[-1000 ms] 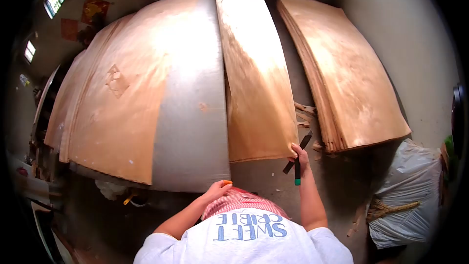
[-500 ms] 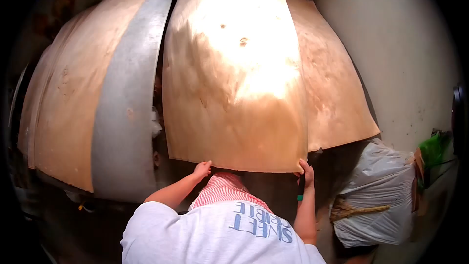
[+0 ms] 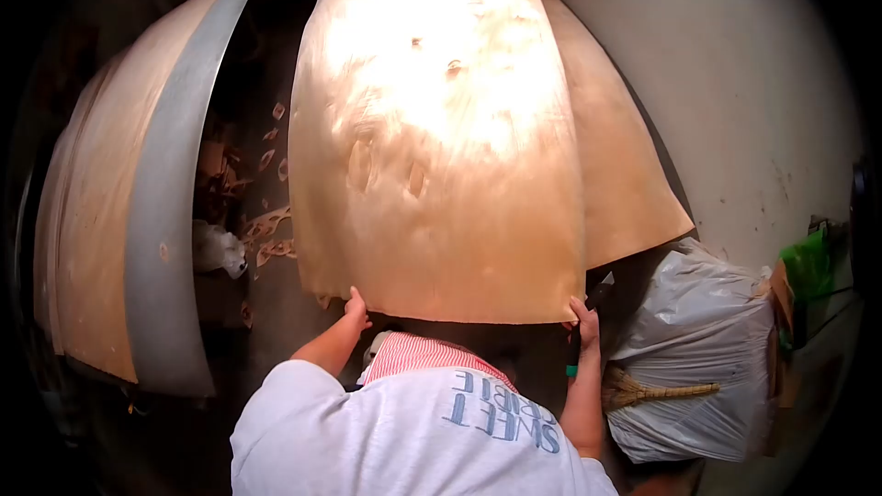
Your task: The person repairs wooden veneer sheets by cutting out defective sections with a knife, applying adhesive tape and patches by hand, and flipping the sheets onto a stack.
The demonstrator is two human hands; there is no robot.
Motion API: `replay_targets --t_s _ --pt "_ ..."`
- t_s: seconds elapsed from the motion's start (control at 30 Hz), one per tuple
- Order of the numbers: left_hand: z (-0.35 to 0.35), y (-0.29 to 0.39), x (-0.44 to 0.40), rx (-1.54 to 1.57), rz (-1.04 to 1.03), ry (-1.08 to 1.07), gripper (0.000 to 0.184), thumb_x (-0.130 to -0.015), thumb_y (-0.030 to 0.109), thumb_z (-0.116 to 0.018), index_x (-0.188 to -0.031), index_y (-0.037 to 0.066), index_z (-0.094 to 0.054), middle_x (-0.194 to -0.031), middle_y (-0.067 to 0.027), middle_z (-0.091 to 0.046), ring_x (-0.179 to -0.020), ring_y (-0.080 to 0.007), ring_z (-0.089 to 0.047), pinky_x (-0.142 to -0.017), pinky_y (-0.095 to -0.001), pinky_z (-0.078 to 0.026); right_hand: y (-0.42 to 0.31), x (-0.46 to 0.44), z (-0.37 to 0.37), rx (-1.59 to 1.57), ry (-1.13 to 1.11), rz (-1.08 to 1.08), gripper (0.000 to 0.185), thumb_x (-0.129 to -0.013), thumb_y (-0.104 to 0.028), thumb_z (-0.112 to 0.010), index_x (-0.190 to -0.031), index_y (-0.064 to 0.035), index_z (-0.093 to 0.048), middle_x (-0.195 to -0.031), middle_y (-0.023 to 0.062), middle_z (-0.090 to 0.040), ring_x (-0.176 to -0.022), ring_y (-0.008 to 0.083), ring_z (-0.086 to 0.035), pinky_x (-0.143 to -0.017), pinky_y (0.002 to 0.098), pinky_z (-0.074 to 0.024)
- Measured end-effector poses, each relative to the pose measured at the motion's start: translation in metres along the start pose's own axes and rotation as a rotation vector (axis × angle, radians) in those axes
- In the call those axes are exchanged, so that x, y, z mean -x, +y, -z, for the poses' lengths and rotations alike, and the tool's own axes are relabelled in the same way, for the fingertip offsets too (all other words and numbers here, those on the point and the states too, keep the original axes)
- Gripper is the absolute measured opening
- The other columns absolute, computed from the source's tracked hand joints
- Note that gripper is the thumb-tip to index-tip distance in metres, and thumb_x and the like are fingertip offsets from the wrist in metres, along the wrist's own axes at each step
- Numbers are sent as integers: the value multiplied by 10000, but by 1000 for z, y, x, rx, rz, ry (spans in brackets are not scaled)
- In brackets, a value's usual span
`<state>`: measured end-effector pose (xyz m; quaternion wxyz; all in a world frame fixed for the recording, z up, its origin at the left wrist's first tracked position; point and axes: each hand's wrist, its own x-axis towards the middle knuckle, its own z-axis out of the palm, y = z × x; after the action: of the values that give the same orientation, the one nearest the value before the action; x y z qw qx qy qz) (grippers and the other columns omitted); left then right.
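Note:
A large thin wood sheet (image 3: pixel 441 239) hangs in front of me, brightly lit at its upper part, with small knots and slits. My left hand (image 3: pixel 357 309) pinches its near edge toward the left corner. At the near right corner, my right hand (image 3: pixel 584 320) grips the sheet and also holds a dark-bladed tool (image 3: pixel 601 290) with a green end. Beneath and to the right of the sheet lies a stack of similar wood sheets (image 3: pixel 625 174), partly covered by it.
At the left stands a grey-topped table (image 3: pixel 175 220) bearing more wood sheets (image 3: pixel 101 220). Wood scraps (image 3: pixel 271 225) and a white bag (image 3: pixel 218 250) lie between table and sheet. A wrapped white bundle (image 3: pixel 698 340) with a straw brush (image 3: pixel 666 390) sits at the lower right.
The sheet has moved right, away from the grey table and over the right stack. My left hand has come off the table area and taken hold of the near edge. The view has shifted.

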<state>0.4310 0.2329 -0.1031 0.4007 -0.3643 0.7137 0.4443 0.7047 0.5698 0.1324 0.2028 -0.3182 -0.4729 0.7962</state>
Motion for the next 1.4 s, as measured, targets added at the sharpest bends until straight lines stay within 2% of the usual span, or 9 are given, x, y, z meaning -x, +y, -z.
replay_targets --t_s 0.07,0.2,0.3,0.4,0.5,0.67,0.97,1.03,1.4 --pt "-55 -23 -18 172 26 -64 731 -812 648 -287 -1215 46 -377 -1042 -133 -489 -829 -282 -516 -669 -458 -454 -16 -23 71 -19 -11 3 85 -850 -123 -476 -885 -47 -493 -494 -58 -391 -368 25 -333 -351 165 -259" --pt "-125 -40 33 713 109 -118 647 -824 605 -358 -1169 58 -388 -1056 -122 -492 -832 -275 -538 -660 -408 -478 -52 -48 177 23 -53 -5 76 -845 -134 -482 -843 -60 -501 -490 -52 -395 -367 42 -345 -348 183 -269" --pt "-159 -65 45 941 146 -146 433 -848 449 -482 -1021 52 -487 -927 -103 -555 -749 -234 -562 -629 -333 -497 -98 -47 233 221 40 -6 81 -835 -144 -497 -813 -68 -513 -492 -42 -411 -372 57 -371 -354 196 -286" --pt "-198 -84 72 893 104 -227 222 -840 274 -560 -838 53 -550 -703 -61 -565 -622 -179 -558 -547 -278 -491 -127 -60 311 157 11 -25 57 -804 -114 -537 -793 -58 -537 -543 -16 -472 -405 67 -413 -380 199 -303" --pt "-234 -89 115 942 120 -150 157 -830 168 -570 -706 72 -555 -583 -28 -542 -534 -148 -536 -479 -253 -467 -153 -70 356 214 44 -10 68 -797 -120 -552 -763 -61 -544 -553 -15 -495 -402 65 -424 -374 199 -309" --pt "-308 -87 135 942 83 -200 135 -825 176 -573 -725 89 -553 -588 3 -547 -515 -117 -516 -458 -238 -443 -172 -118 440 313 35 -2 60 -792 -125 -565 -799 -68 -549 -563 -23 -497 -405 61 -423 -377 195 -316" --pt "-432 -59 192 1134 -7 -212 172 -822 254 -585 -702 149 -520 -561 33 -504 -524 -89 -502 -456 -222 -422 -223 -213 518 304 64 -48 67 -801 -133 -572 -804 -87 -524 -572 -32 -477 -404 54 -414 -356 185 -310" --pt "-456 -50 193 1132 -59 -215 170 -821 261 -588 -709 155 -516 -567 38 -498 -533 -85 -499 -454 -219 -421 -237 -229 527 349 98 -54 68 -835 -141 -526 -801 -83 -523 -515 -44 -446 -379 51 -395 -356 190 -297" --pt "-495 -38 237 874 -393 -15 180 -812 236 -612 -711 149 -490 -592 43 -506 -477 -50 -477 -426 -171 -404 -246 -261 564 570 143 -3 97 -786 -150 -599 -806 -80 -535 -599 -56 -458 -436 30 -401 -363 179 -324"
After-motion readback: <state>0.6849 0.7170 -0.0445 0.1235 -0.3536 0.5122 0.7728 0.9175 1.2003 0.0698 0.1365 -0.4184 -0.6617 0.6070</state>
